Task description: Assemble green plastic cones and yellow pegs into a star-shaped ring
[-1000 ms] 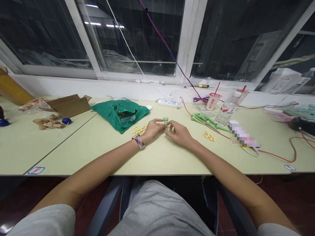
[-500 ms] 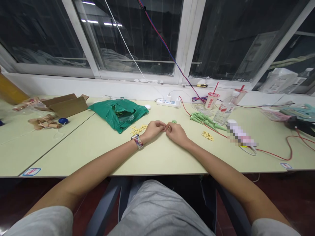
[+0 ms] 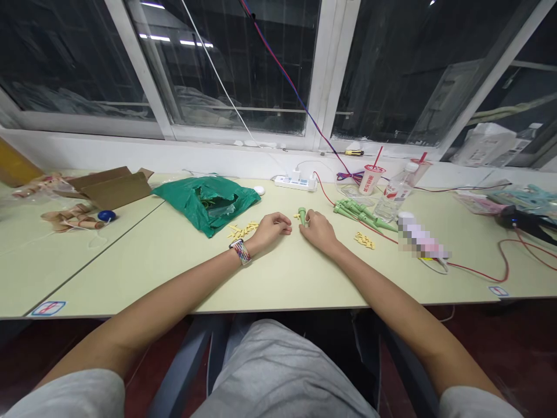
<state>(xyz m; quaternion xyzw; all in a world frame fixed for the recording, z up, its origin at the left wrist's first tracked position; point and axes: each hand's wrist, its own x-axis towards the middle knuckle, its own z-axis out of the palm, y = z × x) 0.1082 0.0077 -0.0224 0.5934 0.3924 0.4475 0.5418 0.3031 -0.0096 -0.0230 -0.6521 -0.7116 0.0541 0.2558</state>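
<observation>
Near the middle of the table, my right hand (image 3: pixel 319 231) has its fingers closed on a slim green plastic piece (image 3: pixel 301 215) with a wide round head and a tapering body. A small yellow bit (image 3: pixel 296 216) shows just left of that head; whether it is joined to it I cannot tell. My left hand (image 3: pixel 272 232), wearing a colourful watch band, rests at the left with curved fingers apart and nothing visible in them. Beyond its wrist lies a pile of small yellow pieces (image 3: pixel 242 230). A smaller group of yellow pieces (image 3: pixel 364 240) is right of my right hand.
Similar green pieces (image 3: pixel 359 212) lie at the right, beside a plastic bottle (image 3: pixel 394 196) and a lidded cup (image 3: pixel 371 181). A green plastic bag (image 3: pixel 187 200) sits back left. Behind are a power strip (image 3: pixel 296 183), cardboard (image 3: pixel 113 188) and wooden parts with a blue ball (image 3: pixel 107 215).
My hands have drawn apart from fingertips nearly touching. The green piece now stands out more at my right fingers, and the left fingers have loosened.
</observation>
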